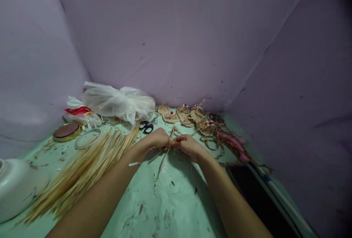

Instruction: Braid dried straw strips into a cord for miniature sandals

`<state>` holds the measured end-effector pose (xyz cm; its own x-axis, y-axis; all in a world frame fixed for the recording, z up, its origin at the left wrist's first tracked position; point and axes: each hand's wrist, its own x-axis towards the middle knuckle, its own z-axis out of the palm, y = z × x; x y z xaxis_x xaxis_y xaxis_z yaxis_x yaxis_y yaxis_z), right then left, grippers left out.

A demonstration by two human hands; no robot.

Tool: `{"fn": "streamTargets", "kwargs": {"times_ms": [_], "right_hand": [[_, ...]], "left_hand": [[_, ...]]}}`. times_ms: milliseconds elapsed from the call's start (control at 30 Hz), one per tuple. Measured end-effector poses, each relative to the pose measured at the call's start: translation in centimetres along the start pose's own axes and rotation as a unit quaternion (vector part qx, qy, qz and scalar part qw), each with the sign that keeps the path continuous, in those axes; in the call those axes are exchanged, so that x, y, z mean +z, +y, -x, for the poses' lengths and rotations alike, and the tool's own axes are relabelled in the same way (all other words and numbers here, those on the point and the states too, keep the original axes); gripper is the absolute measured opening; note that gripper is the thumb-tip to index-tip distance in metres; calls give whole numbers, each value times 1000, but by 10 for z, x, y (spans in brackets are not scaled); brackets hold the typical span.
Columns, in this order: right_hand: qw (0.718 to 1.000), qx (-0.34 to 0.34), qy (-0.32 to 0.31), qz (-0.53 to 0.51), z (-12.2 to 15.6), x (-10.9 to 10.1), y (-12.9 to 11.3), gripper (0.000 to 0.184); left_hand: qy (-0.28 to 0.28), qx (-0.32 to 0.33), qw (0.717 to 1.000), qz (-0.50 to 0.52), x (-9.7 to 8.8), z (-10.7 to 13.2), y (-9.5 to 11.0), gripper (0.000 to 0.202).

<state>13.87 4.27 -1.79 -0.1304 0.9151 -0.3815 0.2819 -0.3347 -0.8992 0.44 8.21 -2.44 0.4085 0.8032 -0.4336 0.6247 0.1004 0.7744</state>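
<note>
My left hand [160, 139] is closed in a fist, its fingertips meeting those of my right hand [188, 145] over the middle of the green surface. Both hands pinch thin strands of plant fibre [164, 163], whose loose ends hang toward me. A short twisted piece of the same fibre stands up beyond the fingers. Just past my left hand lie black-handled scissors [147, 126]. Beyond my right hand are several small woven fibre slippers [185, 116], some with red and white beads.
A bundle of pale dried fibre [90, 168] lies left of my forearm. White plastic bags [121, 102], a round tin [66, 131] and a ring [88, 138] sit behind it. A white container [20, 188] stands far left. To the right are braided cord [211, 142], a pink object [233, 142] and a dark flat tray-like thing [258, 197].
</note>
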Motion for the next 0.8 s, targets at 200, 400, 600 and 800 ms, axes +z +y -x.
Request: {"fn": "streamTargets", "kwargs": {"times_ms": [200, 400, 600, 800], "right_hand": [[999, -32, -38, 16, -2, -7, 5, 6], [993, -19, -3, 113, -6, -10, 7, 15], [999, 19, -15, 25, -1, 0, -2, 13], [1000, 11, 20, 22, -2, 1, 1, 12]], "left_hand": [[11, 27, 999, -26, 1, 1, 1, 8], [14, 14, 1000, -2, 4, 6, 9, 9], [26, 33, 999, 16, 4, 6, 7, 9], [-3, 38, 999, -27, 3, 1, -1, 9]]}}
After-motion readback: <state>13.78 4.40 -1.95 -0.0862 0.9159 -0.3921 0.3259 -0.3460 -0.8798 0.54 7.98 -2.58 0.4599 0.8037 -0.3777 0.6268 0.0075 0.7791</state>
